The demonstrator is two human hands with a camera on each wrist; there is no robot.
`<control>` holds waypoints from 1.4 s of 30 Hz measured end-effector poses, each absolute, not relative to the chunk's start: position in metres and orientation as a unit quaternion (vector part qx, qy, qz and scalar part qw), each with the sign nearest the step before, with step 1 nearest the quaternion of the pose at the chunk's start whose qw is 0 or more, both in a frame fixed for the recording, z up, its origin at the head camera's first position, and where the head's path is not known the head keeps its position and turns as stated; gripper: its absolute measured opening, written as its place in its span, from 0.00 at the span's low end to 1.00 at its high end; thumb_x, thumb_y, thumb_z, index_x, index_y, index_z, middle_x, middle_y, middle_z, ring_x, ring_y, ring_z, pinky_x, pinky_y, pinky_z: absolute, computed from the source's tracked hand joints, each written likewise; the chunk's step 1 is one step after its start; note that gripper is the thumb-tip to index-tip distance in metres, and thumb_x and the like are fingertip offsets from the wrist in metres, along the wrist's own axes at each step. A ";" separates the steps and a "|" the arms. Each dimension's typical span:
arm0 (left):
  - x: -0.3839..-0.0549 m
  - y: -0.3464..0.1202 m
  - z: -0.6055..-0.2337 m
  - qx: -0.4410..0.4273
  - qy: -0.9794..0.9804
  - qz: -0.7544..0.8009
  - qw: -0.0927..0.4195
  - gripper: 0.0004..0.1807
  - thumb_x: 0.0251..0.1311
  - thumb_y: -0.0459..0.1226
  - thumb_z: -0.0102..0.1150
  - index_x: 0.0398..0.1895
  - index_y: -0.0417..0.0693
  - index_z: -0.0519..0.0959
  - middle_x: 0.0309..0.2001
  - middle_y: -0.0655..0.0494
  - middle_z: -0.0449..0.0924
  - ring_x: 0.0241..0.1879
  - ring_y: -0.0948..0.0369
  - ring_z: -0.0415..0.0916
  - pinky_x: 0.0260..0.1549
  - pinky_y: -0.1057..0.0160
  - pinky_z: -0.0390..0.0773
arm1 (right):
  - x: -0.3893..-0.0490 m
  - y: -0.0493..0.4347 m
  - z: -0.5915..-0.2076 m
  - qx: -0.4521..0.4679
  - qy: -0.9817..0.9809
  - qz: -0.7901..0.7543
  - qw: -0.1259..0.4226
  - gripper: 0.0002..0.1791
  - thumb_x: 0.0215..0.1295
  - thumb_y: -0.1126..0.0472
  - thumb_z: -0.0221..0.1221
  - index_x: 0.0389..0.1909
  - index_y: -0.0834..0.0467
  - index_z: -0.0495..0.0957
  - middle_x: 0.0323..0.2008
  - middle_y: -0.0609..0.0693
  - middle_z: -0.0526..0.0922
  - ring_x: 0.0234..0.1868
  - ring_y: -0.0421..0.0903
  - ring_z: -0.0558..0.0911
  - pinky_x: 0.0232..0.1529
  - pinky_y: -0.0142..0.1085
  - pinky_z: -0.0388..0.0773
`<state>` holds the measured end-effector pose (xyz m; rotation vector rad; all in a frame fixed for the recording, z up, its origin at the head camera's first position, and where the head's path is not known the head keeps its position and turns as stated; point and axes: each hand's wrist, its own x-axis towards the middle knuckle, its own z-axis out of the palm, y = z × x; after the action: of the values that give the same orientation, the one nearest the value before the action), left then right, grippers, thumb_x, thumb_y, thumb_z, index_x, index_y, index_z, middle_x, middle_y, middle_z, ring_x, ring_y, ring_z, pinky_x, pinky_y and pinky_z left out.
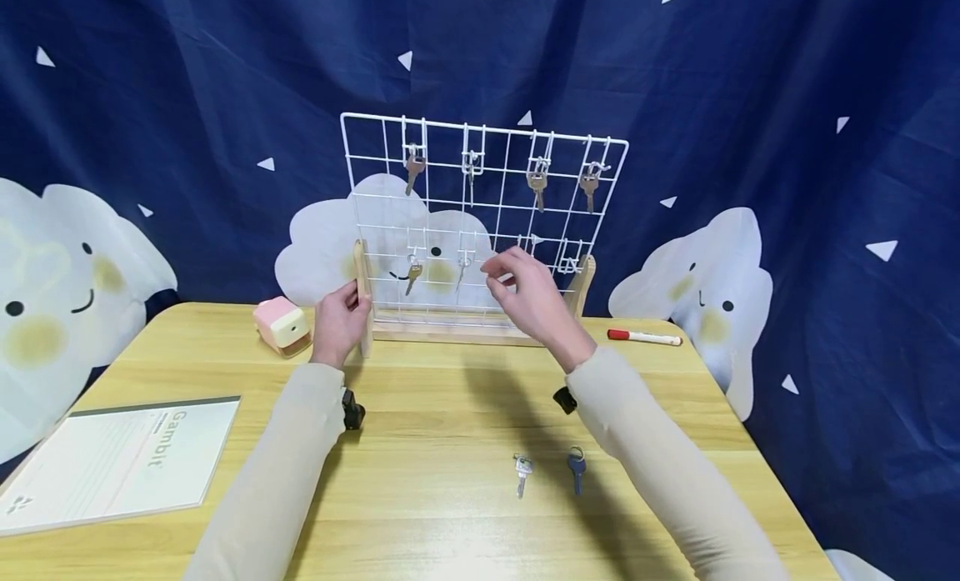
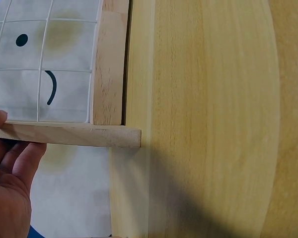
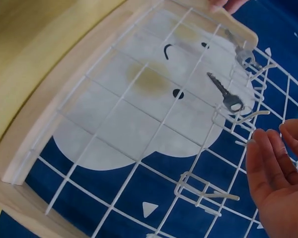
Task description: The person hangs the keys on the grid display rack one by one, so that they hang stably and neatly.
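Note:
A white wire grid rack (image 1: pixel 431 206) stands in a wooden base at the back of the table. My left hand (image 1: pixel 339 321) grips its left wooden upright (image 1: pixel 363 285), thumb on one side and fingers on the other. Close to the lower row of hooks, my right hand (image 1: pixel 528 291) holds nothing; its fingers are slightly bent. A silver key (image 3: pixel 226 94) hangs on a hook near those fingers, apart from them. Left of it hangs a brass-coloured key (image 1: pixel 414 277). Several keys, among them a brown key (image 1: pixel 414 172), hang along the upper row.
On the table lie a silver key (image 1: pixel 522 474) and a dark blue key (image 1: pixel 576 468). A red-capped marker (image 1: pixel 645 338) is at the right, a pink and cream box-shaped item (image 1: pixel 282 325) at the left. A notebook (image 1: pixel 123 460) lies front left.

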<state>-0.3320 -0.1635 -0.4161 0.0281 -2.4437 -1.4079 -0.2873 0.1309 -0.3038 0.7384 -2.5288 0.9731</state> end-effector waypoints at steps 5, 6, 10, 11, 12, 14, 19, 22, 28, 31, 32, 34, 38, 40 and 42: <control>-0.332 -0.163 -0.416 0.012 -0.852 -0.502 0.149 0.25 0.71 0.35 0.49 0.69 0.37 0.66 0.61 0.39 0.73 0.60 0.48 0.73 0.57 0.55 0.75 | -0.267 0.145 -0.317 0.275 -0.884 0.345 0.153 0.09 0.67 0.68 0.58 0.45 0.61 0.81 0.43 0.50 0.80 0.43 0.46 0.81 0.47 0.39 0.81; -0.332 -0.163 -0.416 0.013 -0.851 -0.503 0.148 0.25 0.71 0.36 0.50 0.69 0.38 0.66 0.61 0.39 0.73 0.60 0.48 0.73 0.57 0.55 0.75 | -0.263 0.148 -0.320 0.279 -0.884 0.345 0.148 0.09 0.67 0.68 0.58 0.46 0.62 0.81 0.43 0.50 0.80 0.43 0.46 0.81 0.47 0.40 0.81; -0.332 -0.162 -0.416 0.016 -0.852 -0.502 0.147 0.25 0.71 0.36 0.49 0.69 0.38 0.67 0.61 0.39 0.73 0.60 0.49 0.73 0.57 0.55 0.75 | -0.247 0.159 -0.335 0.284 -0.890 0.334 0.125 0.09 0.67 0.67 0.59 0.46 0.62 0.81 0.44 0.50 0.81 0.45 0.47 0.81 0.48 0.43 0.81; -0.332 -0.162 -0.416 0.017 -0.853 -0.501 0.147 0.25 0.71 0.36 0.49 0.69 0.38 0.67 0.61 0.39 0.73 0.59 0.49 0.73 0.56 0.55 0.75 | -0.243 0.162 -0.339 0.283 -0.892 0.332 0.116 0.09 0.67 0.67 0.59 0.46 0.62 0.81 0.44 0.50 0.81 0.45 0.48 0.81 0.47 0.43 0.81; -0.332 -0.162 -0.416 0.018 -0.853 -0.500 0.147 0.25 0.71 0.36 0.49 0.69 0.38 0.67 0.61 0.40 0.74 0.59 0.49 0.73 0.56 0.55 0.75 | -0.239 0.164 -0.343 0.281 -0.894 0.331 0.108 0.09 0.67 0.67 0.59 0.46 0.61 0.81 0.44 0.50 0.81 0.46 0.48 0.81 0.47 0.43 0.81; -0.332 -0.162 -0.415 0.019 -0.855 -0.497 0.147 0.25 0.71 0.36 0.49 0.70 0.39 0.67 0.61 0.40 0.73 0.59 0.49 0.73 0.56 0.54 0.75 | -0.233 0.169 -0.350 0.274 -0.899 0.330 0.091 0.09 0.67 0.66 0.59 0.46 0.60 0.81 0.44 0.50 0.81 0.46 0.48 0.81 0.47 0.43 0.81; -0.332 -0.163 -0.416 0.018 -0.855 -0.497 0.148 0.25 0.71 0.36 0.49 0.69 0.38 0.67 0.61 0.39 0.73 0.59 0.49 0.73 0.56 0.54 0.75 | -0.221 0.179 -0.367 0.258 -0.904 0.338 0.038 0.09 0.67 0.65 0.60 0.46 0.60 0.81 0.45 0.50 0.82 0.46 0.47 0.81 0.47 0.45 0.81; -0.332 -0.163 -0.417 0.016 -0.852 -0.501 0.147 0.25 0.71 0.36 0.49 0.69 0.38 0.67 0.61 0.39 0.73 0.59 0.49 0.74 0.56 0.55 0.75 | -0.214 0.184 -0.377 0.253 -0.909 0.332 0.000 0.09 0.67 0.64 0.60 0.46 0.60 0.82 0.44 0.50 0.83 0.46 0.48 0.81 0.48 0.47 0.80; -0.333 -0.163 -0.416 0.016 -0.852 -0.501 0.148 0.25 0.71 0.36 0.49 0.70 0.38 0.67 0.61 0.39 0.73 0.59 0.49 0.73 0.56 0.55 0.75 | -0.206 0.191 -0.392 0.272 -0.911 0.307 -0.048 0.10 0.63 0.68 0.62 0.45 0.63 0.81 0.42 0.53 0.83 0.45 0.51 0.81 0.50 0.52 0.78; -0.334 -0.163 -0.415 0.015 -0.853 -0.500 0.151 0.25 0.71 0.36 0.49 0.69 0.39 0.67 0.61 0.40 0.74 0.59 0.49 0.74 0.56 0.55 0.75 | -0.203 0.193 -0.397 0.280 -0.909 0.300 -0.068 0.11 0.61 0.69 0.64 0.45 0.64 0.81 0.41 0.55 0.83 0.44 0.52 0.81 0.49 0.51 0.79; -0.335 -0.163 -0.415 0.015 -0.853 -0.498 0.153 0.25 0.71 0.36 0.49 0.69 0.39 0.68 0.61 0.40 0.74 0.59 0.49 0.74 0.56 0.55 0.75 | -0.203 0.193 -0.399 0.283 -0.909 0.297 -0.073 0.11 0.61 0.69 0.64 0.45 0.65 0.81 0.41 0.54 0.83 0.44 0.52 0.81 0.49 0.50 0.79; -0.335 -0.163 -0.414 0.013 -0.853 -0.498 0.156 0.25 0.71 0.36 0.49 0.69 0.39 0.68 0.60 0.41 0.74 0.59 0.50 0.74 0.57 0.55 0.75 | -0.201 0.194 -0.403 0.290 -0.910 0.284 -0.078 0.12 0.60 0.70 0.66 0.44 0.64 0.81 0.40 0.53 0.82 0.43 0.51 0.82 0.47 0.47 0.80; -0.336 -0.164 -0.414 0.014 -0.853 -0.496 0.160 0.24 0.70 0.36 0.50 0.69 0.40 0.69 0.60 0.41 0.75 0.58 0.50 0.74 0.57 0.54 0.75 | -0.198 0.193 -0.410 0.305 -0.913 0.257 -0.089 0.11 0.59 0.68 0.66 0.44 0.62 0.82 0.38 0.49 0.81 0.40 0.47 0.80 0.44 0.40 0.80; -0.336 -0.164 -0.415 0.014 -0.854 -0.496 0.157 0.25 0.71 0.37 0.50 0.69 0.40 0.69 0.60 0.41 0.74 0.58 0.49 0.74 0.57 0.54 0.75 | -0.195 0.193 -0.415 0.306 -0.912 0.253 -0.099 0.11 0.60 0.68 0.67 0.43 0.61 0.82 0.37 0.47 0.80 0.39 0.46 0.79 0.42 0.37 0.80; -0.335 -0.164 -0.417 0.014 -0.854 -0.497 0.151 0.25 0.71 0.37 0.50 0.69 0.41 0.68 0.61 0.41 0.74 0.59 0.49 0.74 0.57 0.54 0.74 | -0.194 0.192 -0.419 0.307 -0.911 0.253 -0.108 0.10 0.60 0.68 0.67 0.42 0.60 0.82 0.36 0.46 0.79 0.37 0.45 0.79 0.40 0.35 0.79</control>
<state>-0.3355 -0.1642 -0.4172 0.0414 -2.4533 -1.4284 -0.1937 0.1919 -0.4188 1.0376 -3.0784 0.8540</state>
